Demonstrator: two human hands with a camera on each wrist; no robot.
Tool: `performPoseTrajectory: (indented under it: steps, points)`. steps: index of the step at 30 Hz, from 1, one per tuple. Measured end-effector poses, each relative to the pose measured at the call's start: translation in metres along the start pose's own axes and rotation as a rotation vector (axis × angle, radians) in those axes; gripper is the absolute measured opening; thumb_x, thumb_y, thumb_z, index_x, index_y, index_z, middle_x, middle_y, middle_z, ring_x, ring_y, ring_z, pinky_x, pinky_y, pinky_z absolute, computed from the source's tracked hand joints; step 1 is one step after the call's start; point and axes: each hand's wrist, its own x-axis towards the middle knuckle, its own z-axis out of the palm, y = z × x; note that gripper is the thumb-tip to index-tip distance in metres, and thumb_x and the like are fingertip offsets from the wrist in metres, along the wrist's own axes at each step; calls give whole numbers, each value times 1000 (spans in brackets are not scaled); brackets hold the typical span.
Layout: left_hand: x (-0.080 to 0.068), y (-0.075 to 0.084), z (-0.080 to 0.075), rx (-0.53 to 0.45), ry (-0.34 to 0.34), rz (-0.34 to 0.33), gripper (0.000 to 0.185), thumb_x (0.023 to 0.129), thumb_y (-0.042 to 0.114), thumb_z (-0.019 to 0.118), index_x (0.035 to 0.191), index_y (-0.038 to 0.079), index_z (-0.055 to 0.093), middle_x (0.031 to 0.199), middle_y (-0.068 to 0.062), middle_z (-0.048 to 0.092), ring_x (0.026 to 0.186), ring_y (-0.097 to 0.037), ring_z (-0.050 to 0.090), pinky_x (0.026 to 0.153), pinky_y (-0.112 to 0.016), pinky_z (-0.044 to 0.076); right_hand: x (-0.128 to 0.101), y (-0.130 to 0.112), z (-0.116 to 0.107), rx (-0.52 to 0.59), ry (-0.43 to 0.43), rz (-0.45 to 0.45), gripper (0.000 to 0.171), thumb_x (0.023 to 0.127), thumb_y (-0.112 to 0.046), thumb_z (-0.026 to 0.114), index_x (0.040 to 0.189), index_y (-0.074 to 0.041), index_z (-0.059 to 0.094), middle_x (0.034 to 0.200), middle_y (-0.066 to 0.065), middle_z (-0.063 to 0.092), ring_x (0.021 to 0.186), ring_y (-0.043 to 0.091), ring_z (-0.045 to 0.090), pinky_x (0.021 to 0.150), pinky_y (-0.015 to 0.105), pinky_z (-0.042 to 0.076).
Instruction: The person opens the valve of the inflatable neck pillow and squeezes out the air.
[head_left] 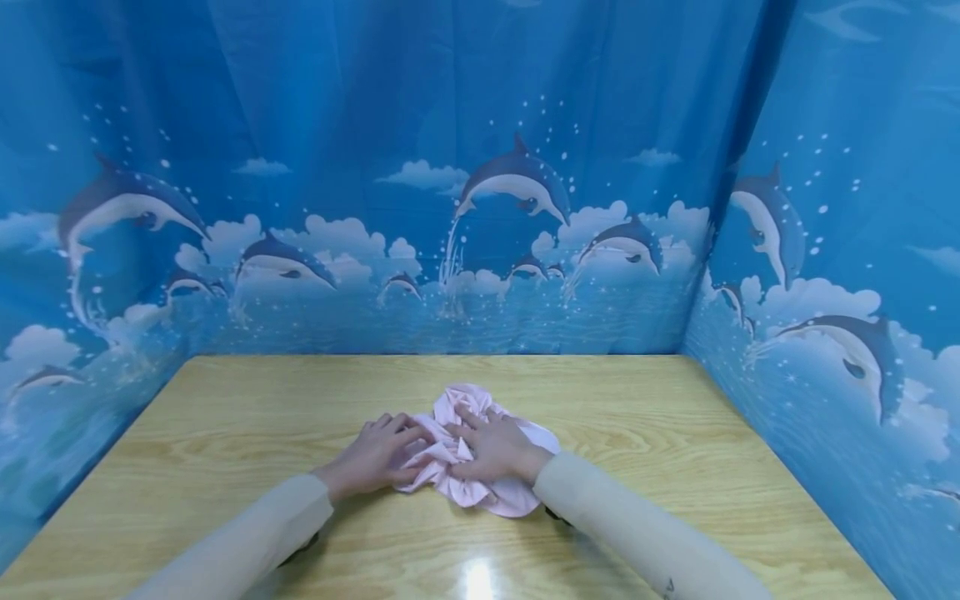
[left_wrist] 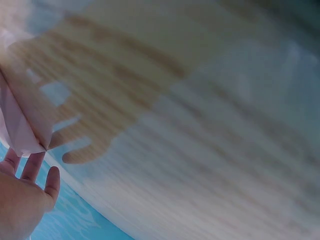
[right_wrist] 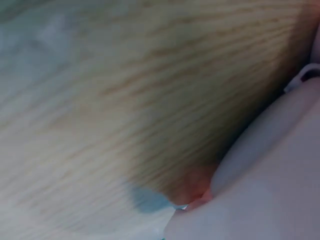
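Observation:
A crumpled pink cloth (head_left: 517, 500) lies bunched on the wooden table, its folds heaped toward the far side. My right hand (head_left: 491, 450) rests on top of it with the fingers spread. At the cloth's left edge is my left hand (head_left: 378, 457), palm down, fingertips on the folds and fingers loosely bent. In the left wrist view, the left hand (left_wrist: 25, 195) shows with its fingers apart, next to a hanging corner of the cloth (left_wrist: 20, 125). Smooth cloth (right_wrist: 270, 175) fills the right side of the right wrist view and hides most of the right hand.
The light wood-grain table (head_left: 262, 425) has a bright light reflection (head_left: 477, 579) near its front. Blue curtains (head_left: 360, 125) printed with dolphins stand along its back and sides.

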Motion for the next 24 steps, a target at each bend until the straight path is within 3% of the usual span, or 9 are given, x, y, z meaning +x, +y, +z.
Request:
performPoseTrajectory:
  steps: [7, 15, 24]
  points:
    - [0, 0, 0, -5, 1, 5, 40, 77, 41, 68, 113, 29, 59, 111, 1, 54, 101, -19, 47, 84, -46, 38, -2, -1, 1, -5, 4, -4, 68, 85, -63, 36, 143, -28, 29, 154, 0, 12, 134, 39, 27, 103, 55, 27]
    - [1, 1, 1, -8, -36, -23, 39, 76, 40, 70, 112, 29, 58, 112, 1, 53, 104, -21, 47, 87, -47, 37, -2, 2, 2, 17, 15, -39, 62, 89, -57, 36, 143, -27, 28, 154, 0, 12, 136, 31, 26, 110, 44, 21]
    - [2, 2, 1, -4, -40, -36, 40, 75, 41, 70, 112, 30, 58, 112, 1, 52, 104, -20, 47, 86, -47, 37, -1, 4, 5, 80, 55, -30, 63, 86, -57, 44, 140, -26, 36, 153, 1, 19, 135, 30, 29, 105, 48, 28]
